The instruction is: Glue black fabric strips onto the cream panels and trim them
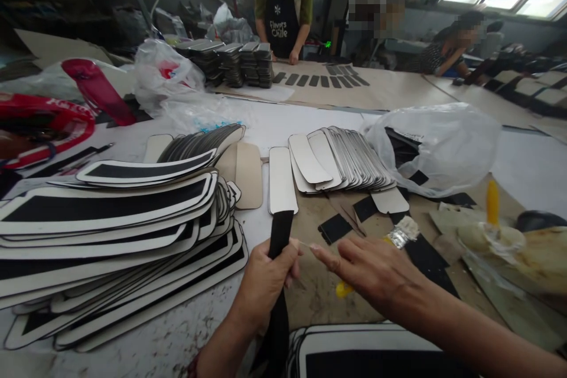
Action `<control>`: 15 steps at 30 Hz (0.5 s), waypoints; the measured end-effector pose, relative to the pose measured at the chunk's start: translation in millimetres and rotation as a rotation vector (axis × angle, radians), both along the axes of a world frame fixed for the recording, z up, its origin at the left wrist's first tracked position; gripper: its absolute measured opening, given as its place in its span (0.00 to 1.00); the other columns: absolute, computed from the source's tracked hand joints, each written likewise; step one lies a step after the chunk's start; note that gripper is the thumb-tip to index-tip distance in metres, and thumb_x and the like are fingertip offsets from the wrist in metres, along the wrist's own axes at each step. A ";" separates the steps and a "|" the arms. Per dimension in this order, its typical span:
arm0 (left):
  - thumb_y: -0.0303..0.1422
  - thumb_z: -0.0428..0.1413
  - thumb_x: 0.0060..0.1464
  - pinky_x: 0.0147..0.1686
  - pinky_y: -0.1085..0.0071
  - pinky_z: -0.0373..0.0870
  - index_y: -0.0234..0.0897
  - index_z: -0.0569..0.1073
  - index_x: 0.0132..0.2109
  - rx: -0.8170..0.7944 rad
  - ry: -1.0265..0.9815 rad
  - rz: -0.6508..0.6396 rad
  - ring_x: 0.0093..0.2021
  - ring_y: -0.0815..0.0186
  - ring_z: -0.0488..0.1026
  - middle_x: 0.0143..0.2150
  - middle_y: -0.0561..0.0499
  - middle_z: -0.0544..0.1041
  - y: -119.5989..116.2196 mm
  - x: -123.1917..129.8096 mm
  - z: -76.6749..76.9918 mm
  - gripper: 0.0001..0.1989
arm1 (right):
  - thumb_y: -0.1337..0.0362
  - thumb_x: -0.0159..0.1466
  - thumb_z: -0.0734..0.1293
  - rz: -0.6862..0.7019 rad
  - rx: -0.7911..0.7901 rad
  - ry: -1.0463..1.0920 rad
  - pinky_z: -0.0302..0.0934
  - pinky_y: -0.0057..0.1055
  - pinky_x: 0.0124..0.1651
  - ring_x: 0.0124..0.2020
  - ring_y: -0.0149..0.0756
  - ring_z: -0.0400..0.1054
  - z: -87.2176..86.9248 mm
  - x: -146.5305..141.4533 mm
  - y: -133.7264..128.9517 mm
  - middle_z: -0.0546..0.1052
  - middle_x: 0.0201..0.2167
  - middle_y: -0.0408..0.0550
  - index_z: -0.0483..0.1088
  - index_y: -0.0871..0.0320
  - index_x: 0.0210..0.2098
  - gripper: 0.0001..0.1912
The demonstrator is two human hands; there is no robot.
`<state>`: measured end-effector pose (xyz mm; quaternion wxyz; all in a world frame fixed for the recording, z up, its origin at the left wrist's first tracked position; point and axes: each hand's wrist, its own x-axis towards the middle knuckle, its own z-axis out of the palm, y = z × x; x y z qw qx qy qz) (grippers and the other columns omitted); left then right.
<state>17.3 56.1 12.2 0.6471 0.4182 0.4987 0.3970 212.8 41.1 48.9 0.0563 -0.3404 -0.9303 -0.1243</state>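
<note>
My left hand (pixel 268 277) is closed around a black strip (pixel 281 233), thumb on top. The strip's upper end overlaps the lower edge of a white rounded panel (pixel 282 180) on the table; its lower part hangs below my hand. To its right, my right hand (pixel 367 269) points its index finger at the left thumb, with a thin pale strand between them. A brush (pixel 405 232) with a yellow handle and whitish bristles passes beneath my right hand, seemingly held in its curled fingers. Those fingers are partly hidden.
Long black-and-white panels (pixel 133 218) are piled at left; white panels (pixel 354 159) fan out beyond. A plastic bag (pixel 460 142) and a glue-smeared container with a yellow handle (pixel 492 207) stand right. More panels (pixel 367 342) lie in front. A person in an apron (pixel 283 18) stands across the table.
</note>
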 end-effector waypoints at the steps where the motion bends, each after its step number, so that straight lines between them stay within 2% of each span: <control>1: 0.41 0.57 0.50 0.18 0.78 0.53 0.32 0.71 0.30 0.009 -0.004 0.023 0.17 0.75 0.58 0.18 0.56 0.65 -2.4 -1.5 -0.9 0.14 | 0.75 0.62 0.56 -0.004 -0.016 0.002 0.47 0.31 0.25 0.24 0.34 0.58 0.3 -0.4 -1.2 0.66 0.26 0.45 0.60 0.62 0.56 0.23; 5: 0.42 0.58 0.50 0.21 0.78 0.56 0.33 0.73 0.33 0.049 0.018 0.082 0.20 0.75 0.59 0.21 0.57 0.65 -14.1 -4.3 -2.9 0.14 | 0.77 0.61 0.56 -0.006 -0.076 -0.006 0.47 0.31 0.25 0.24 0.33 0.58 1.4 -3.0 -7.7 0.66 0.27 0.45 0.60 0.61 0.56 0.24; 8: 0.43 0.58 0.51 0.21 0.78 0.56 0.35 0.72 0.35 0.071 0.023 0.186 0.21 0.74 0.58 0.21 0.57 0.64 -21.6 -6.5 -1.9 0.14 | 0.77 0.62 0.55 -0.001 -0.097 0.009 0.47 0.31 0.26 0.25 0.34 0.58 1.0 -4.3 -12.4 0.66 0.27 0.45 0.60 0.62 0.55 0.22; 11: 0.43 0.57 0.51 0.20 0.78 0.54 0.36 0.69 0.29 0.095 -0.021 0.312 0.21 0.73 0.57 0.19 0.57 0.62 -29.7 -15.9 4.3 0.14 | 0.70 0.66 0.57 -0.045 -0.103 0.057 0.47 0.31 0.26 0.25 0.34 0.58 -1.5 -1.6 -13.9 0.66 0.25 0.44 0.68 0.61 0.38 0.08; 13: 0.45 0.58 0.49 0.18 0.77 0.54 0.37 0.67 0.24 0.082 -0.016 0.381 0.20 0.73 0.55 0.18 0.57 0.60 -37.5 -28.9 10.5 0.17 | 0.66 0.67 0.57 -0.089 -0.086 0.072 0.45 0.32 0.26 0.23 0.34 0.58 -3.3 2.8 -12.9 0.65 0.23 0.44 0.65 0.59 0.28 0.12; 15: 0.47 0.61 0.43 0.19 0.76 0.56 0.37 0.66 0.20 0.037 0.062 0.382 0.19 0.72 0.56 0.17 0.56 0.60 -47.7 -46.8 15.3 0.20 | 0.65 0.67 0.57 -0.116 -0.057 0.069 0.44 0.32 0.25 0.23 0.34 0.58 -4.4 7.1 -11.0 0.65 0.23 0.44 0.63 0.59 0.26 0.14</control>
